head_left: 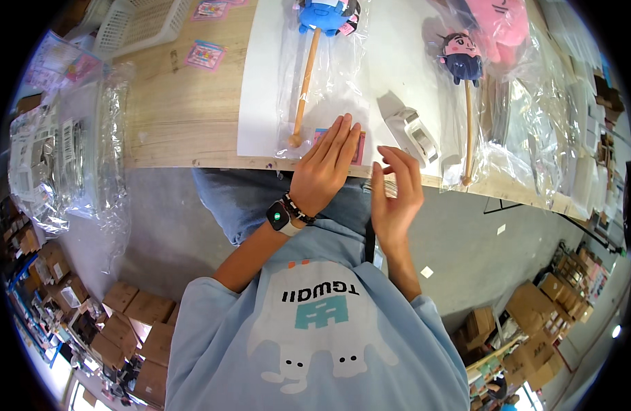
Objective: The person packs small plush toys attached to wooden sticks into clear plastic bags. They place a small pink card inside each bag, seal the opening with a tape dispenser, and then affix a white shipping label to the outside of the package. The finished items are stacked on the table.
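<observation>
My left hand [322,164], with a watch and beaded bracelet, lies with fingers stretched over a small pink-and-blue printed packet [359,149] at the bag's lower end. The clear bag [343,75] holds a blue plush figure [322,14] on a wooden stick [305,89] and rests on white paper [257,123]. To its right, my right hand [398,192] hovers by the table edge, fingers curved and apart from the thumb. A white tape-dispenser-like tool [411,133] sits just above that hand.
A bagged dark plush [463,65] on a stick and a pink plush [500,27] lie right. Left are a white basket [134,20], small packets [204,56] and plastic bags [62,164] on the wooden table [171,116]. Cardboard boxes [151,308] stand on the floor.
</observation>
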`<control>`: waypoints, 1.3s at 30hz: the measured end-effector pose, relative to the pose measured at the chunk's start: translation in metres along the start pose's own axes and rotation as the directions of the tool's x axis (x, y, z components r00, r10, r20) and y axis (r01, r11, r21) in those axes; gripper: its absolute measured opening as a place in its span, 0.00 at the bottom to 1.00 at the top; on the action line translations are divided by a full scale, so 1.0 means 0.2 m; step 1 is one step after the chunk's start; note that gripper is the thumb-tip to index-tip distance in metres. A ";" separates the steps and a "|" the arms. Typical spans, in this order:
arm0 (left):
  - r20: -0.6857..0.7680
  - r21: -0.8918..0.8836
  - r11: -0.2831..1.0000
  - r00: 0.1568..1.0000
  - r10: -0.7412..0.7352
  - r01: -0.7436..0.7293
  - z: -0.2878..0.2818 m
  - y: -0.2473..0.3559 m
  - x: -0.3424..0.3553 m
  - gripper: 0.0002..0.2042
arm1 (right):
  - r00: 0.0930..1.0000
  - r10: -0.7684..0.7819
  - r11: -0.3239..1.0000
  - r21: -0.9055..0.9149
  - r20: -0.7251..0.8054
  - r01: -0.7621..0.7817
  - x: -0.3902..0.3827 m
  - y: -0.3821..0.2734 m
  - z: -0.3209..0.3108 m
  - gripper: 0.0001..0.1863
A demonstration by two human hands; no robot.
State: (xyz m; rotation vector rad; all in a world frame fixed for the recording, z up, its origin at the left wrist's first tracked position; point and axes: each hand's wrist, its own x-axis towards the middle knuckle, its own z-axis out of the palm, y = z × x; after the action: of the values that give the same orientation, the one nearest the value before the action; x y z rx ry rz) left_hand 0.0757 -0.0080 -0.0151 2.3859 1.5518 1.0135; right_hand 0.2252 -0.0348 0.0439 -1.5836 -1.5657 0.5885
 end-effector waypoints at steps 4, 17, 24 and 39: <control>0.027 0.001 1.000 0.999 -0.018 0.018 0.03 0.02 -0.03 0.25 | 0.999 -0.028 0.981 -0.195 -0.041 0.020 -0.04 0.06 0.10 0.14; 0.055 -0.124 0.991 0.998 -0.033 0.040 0.05 0.01 -0.05 0.28 | 0.823 0.543 0.718 0.418 0.166 -0.557 -0.05 0.11 0.19 0.13; 0.102 0.193 0.981 0.994 -0.034 0.014 -0.05 -0.07 -0.13 0.24 | 0.785 0.560 0.552 0.587 0.264 -0.592 -0.05 0.19 0.17 0.15; 0.101 -0.194 0.956 0.973 -0.206 0.222 -0.28 -0.11 -0.03 0.33 | 0.764 0.589 0.446 0.682 0.263 -0.579 -0.03 0.19 0.15 0.18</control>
State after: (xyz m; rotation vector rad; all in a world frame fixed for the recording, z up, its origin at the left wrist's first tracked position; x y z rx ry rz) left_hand 0.0244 -0.0175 0.0150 2.0459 1.5545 0.9666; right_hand 0.2233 -0.0302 -0.0037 -1.4065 -0.5193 1.3951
